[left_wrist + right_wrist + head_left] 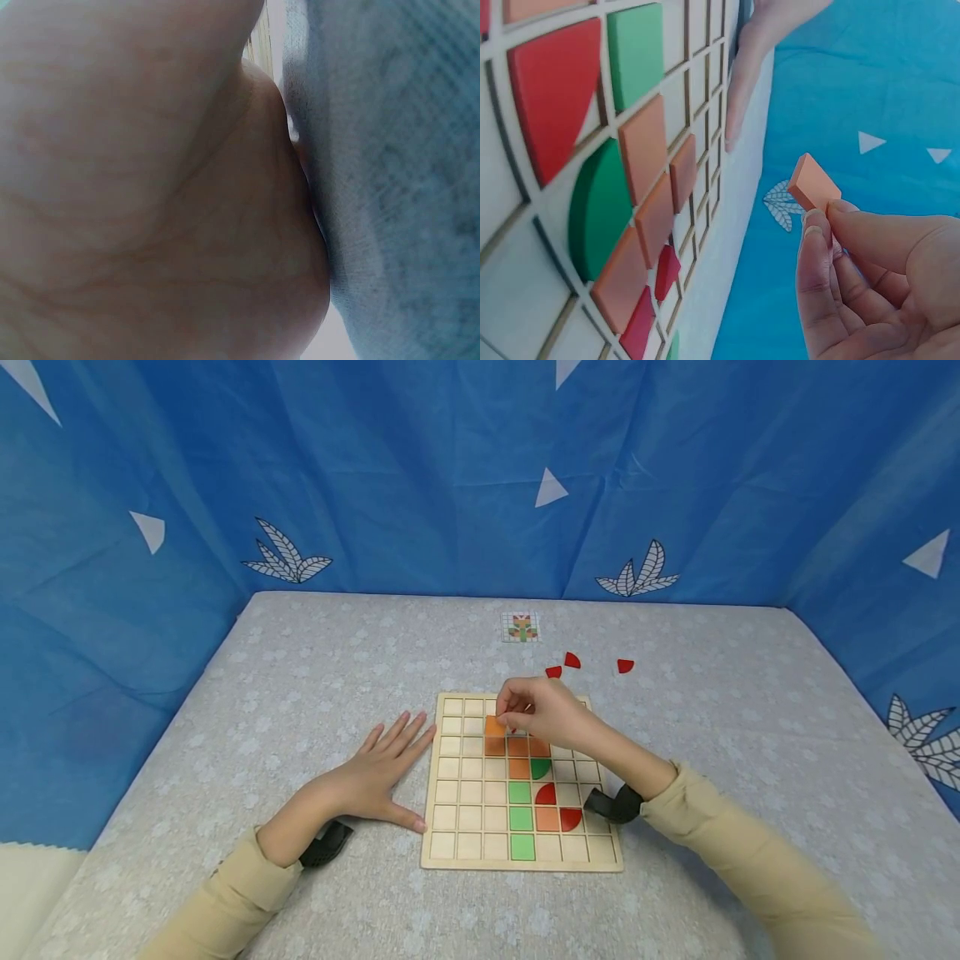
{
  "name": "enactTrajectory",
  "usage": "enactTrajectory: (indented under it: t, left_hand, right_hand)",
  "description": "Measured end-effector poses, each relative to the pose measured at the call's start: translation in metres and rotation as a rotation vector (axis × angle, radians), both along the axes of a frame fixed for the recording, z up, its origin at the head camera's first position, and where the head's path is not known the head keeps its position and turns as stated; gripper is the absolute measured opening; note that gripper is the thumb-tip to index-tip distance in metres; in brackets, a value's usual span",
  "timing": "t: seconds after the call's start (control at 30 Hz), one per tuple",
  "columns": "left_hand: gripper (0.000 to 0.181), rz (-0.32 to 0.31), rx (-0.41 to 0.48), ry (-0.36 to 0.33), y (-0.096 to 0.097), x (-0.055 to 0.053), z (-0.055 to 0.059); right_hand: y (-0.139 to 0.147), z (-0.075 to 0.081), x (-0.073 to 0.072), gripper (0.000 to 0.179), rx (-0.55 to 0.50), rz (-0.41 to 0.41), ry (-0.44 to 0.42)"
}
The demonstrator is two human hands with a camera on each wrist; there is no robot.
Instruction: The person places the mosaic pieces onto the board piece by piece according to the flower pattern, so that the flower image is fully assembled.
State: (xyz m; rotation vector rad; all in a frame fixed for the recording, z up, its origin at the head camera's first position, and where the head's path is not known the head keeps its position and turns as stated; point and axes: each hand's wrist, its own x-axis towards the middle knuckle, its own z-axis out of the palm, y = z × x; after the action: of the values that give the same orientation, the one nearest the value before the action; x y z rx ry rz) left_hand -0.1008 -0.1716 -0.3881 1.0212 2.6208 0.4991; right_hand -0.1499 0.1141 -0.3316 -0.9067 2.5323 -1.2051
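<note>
My right hand (553, 712) pinches an orange square tile (815, 184) between thumb and fingertips, holding it above the upper part of a wooden grid board (450, 818). Below it, orange squares (518, 768) fill several cells. A column of light green squares (521, 818), a dark green quarter-circle (540, 767) and red quarter-circles (571, 819) also lie in the grid. My left hand (371, 781) rests on the tablecloth with spread fingers, its thumb at the board's left edge. In the left wrist view, skin and cloth hide most of the scene.
Behind the board lie three loose red quarter-circles (626, 666) and a small pattern card (521, 627). A patterned grey cloth (315, 693) covers the table. Blue curtains (420, 485) stand behind and beside it. Each wrist wears a black device (617, 805).
</note>
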Motion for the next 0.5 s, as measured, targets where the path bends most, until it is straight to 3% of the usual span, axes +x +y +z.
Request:
enactTrajectory:
  t: [0.5]
  left_hand:
    - [0.124,0.005,0.001,-0.001,0.0001,-0.0001,-0.0007]
  right_hand:
    - [-0.0024,-0.0034,-0.0003,0.012,0.011,0.021,0.015]
